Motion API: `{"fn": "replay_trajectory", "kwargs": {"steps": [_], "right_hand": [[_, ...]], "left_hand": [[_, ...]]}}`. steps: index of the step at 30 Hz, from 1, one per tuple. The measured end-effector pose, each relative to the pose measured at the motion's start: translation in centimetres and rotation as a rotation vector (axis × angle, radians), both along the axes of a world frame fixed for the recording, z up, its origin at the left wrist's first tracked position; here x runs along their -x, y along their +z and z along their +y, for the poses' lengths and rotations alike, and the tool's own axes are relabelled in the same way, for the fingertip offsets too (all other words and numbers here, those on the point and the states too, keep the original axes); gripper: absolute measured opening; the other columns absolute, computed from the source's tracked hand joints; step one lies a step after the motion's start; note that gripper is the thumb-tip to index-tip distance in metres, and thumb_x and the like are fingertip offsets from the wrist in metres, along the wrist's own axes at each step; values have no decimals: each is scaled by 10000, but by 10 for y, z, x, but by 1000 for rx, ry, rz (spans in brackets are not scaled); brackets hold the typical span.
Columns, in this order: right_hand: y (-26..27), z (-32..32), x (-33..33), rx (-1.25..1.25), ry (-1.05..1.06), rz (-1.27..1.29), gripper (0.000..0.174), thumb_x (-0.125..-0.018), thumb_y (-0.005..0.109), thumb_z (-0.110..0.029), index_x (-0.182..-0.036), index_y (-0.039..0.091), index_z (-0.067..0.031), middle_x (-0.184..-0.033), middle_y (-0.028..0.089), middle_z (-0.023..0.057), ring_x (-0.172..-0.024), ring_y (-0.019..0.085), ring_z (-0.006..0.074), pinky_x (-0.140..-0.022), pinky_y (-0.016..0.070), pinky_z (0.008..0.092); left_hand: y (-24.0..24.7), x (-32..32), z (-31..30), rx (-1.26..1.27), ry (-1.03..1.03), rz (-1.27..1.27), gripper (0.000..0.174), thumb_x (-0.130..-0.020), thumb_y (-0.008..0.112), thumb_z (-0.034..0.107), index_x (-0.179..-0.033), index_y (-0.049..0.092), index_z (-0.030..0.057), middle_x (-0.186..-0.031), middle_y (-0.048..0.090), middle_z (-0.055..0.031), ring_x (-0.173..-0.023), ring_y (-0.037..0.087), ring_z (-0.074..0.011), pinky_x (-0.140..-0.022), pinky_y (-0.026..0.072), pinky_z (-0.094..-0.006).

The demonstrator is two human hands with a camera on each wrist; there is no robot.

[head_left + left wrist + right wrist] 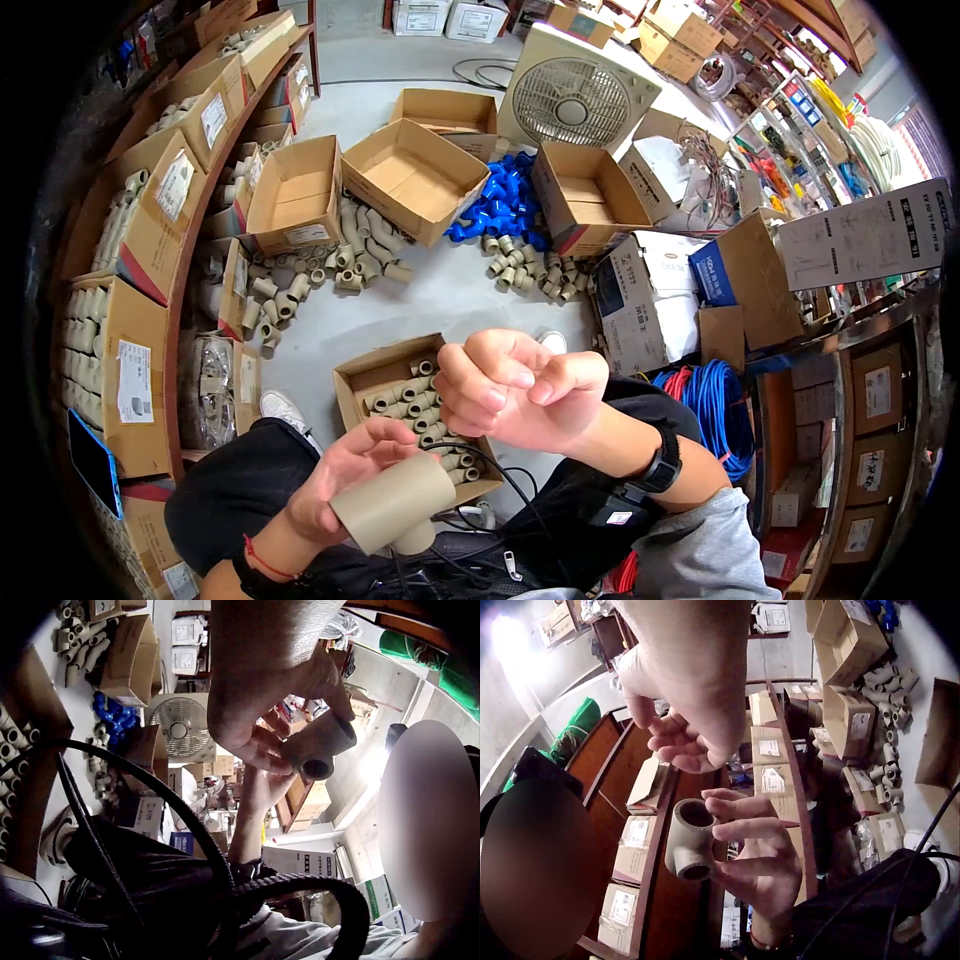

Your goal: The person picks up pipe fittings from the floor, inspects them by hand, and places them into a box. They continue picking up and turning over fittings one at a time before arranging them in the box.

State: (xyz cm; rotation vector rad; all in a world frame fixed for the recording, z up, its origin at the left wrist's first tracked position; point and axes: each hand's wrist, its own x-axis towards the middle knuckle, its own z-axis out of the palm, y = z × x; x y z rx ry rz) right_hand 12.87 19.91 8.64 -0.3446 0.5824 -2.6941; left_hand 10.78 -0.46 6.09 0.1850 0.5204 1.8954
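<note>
In the head view, a beige plastic pipe tee (pixel 393 503) is in my left hand (pixel 355 465), low in front of my body. The thumb and fingers grip its barrel, and the short branch points down towards my lap. In the right wrist view, the two round openings of the tee (pixel 692 840) show, with the left fingertips against its side. My right hand (pixel 520 390) is raised apart from the tee, palm up. Its fingers are loosely curled and nothing shows between them. Below the hands, an open cardboard box (pixel 360 372) holds rows of similar beige fittings (pixel 425 405).
Loose beige fittings (pixel 290 295) and blue fittings (pixel 505 200) lie on the floor beyond, among open cardboard boxes (pixel 415 180). A box fan (pixel 575 100) stands behind. Shelves with boxes (pixel 135 370) line the left side; blue cable coils (pixel 725 420) sit at the right. Dark cords (pixel 510 480) cross near my lap.
</note>
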Motion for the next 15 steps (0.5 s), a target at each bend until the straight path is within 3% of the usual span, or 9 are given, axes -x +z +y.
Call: {"fn": "replay_trajectory", "kwargs": {"steps": [15], "right_hand": [[1,-2,-1,35,30,29,181,-554,431,10,-619,318,-115,-646,368,0,-598,361,118,-535,284,243]], "left_hand": [[-3,0,-1,25,-9,26,890,-449,784,339,-1134,315,16,-1101,446,-133,-1019,450,-244,-880,352,-356]]}}
